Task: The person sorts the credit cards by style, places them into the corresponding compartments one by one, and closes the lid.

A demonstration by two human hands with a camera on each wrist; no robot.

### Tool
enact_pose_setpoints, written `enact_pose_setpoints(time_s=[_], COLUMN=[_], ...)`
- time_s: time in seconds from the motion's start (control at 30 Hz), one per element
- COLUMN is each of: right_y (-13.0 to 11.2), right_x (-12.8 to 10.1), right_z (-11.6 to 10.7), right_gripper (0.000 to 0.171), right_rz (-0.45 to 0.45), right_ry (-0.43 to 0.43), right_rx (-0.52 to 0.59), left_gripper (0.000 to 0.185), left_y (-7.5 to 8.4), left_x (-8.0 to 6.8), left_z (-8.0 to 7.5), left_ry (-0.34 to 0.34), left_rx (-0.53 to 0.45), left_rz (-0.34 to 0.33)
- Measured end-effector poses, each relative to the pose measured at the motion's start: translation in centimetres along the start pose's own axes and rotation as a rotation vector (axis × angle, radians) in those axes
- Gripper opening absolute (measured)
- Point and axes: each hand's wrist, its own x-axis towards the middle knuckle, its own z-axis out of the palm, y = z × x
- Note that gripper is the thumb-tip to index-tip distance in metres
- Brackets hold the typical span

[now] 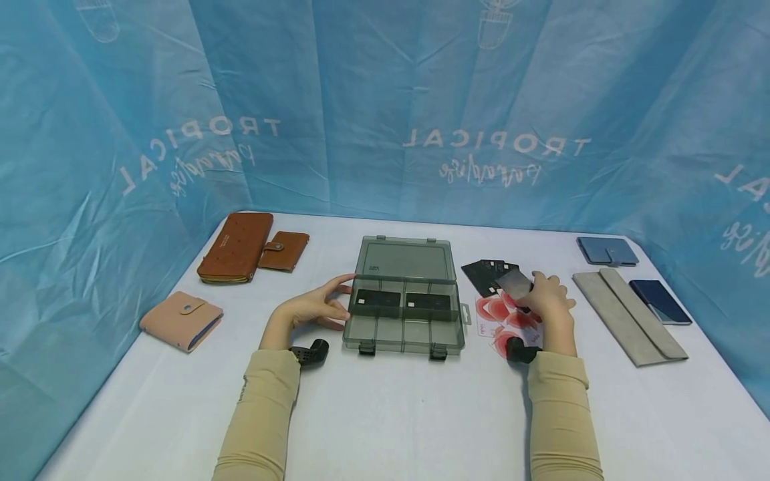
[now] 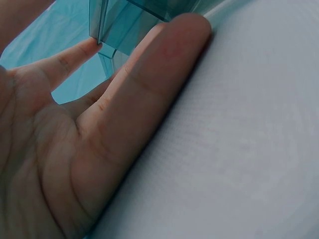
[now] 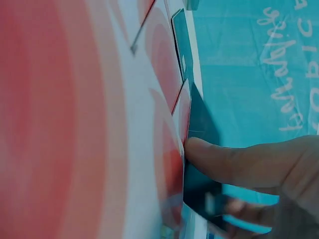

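A translucent grey-green compartment box (image 1: 390,331) stands with its lid (image 1: 409,257) tipped back. Black cards lie in its back compartments, one at left (image 1: 377,300) and one at right (image 1: 428,302). My left hand (image 1: 313,306) rests against the box's left side, fingers extended; the left wrist view shows the fingertips (image 2: 192,27) at its wall. To the right of the box, my right hand (image 1: 549,297) pinches a dark card (image 3: 202,119) between thumb and fingers. That card is tilted over red-patterned cards (image 1: 493,310), and other black cards (image 1: 479,277) lie fanned behind.
At left lie a long brown wallet (image 1: 237,244), a small brown card holder (image 1: 287,250) and a pink-beige wallet (image 1: 180,321). At right are a blue wallet (image 1: 607,250), a grey envelope-shaped pouch (image 1: 628,317) and a navy holder (image 1: 658,300). Blue curtains (image 1: 373,100) border the table.
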Motion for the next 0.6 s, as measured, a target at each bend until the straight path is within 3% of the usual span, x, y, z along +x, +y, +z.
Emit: enact_pose_setpoints(time_s=[0.13, 0.27, 0.6], right_y=[0.0, 0.0, -1.3], right_x=[0.0, -0.3, -1.0], right_z=[-0.2, -0.4, -1.4], right_gripper=[0.053, 0.044, 0.043], right_rz=[-0.034, -0.052, -0.135], right_ry=[0.042, 0.024, -0.088], right_rx=[0.06, 0.207, 0.639], left_gripper=[0.095, 0.095, 0.094], left_y=[0.0, 0.0, -0.1], left_x=[0.0, 0.0, -0.1], left_z=[0.0, 0.0, -0.1], left_ry=[0.004, 0.004, -0.012], left_rx=[0.002, 0.007, 0.002], left_rz=[-0.001, -0.001, 0.02])
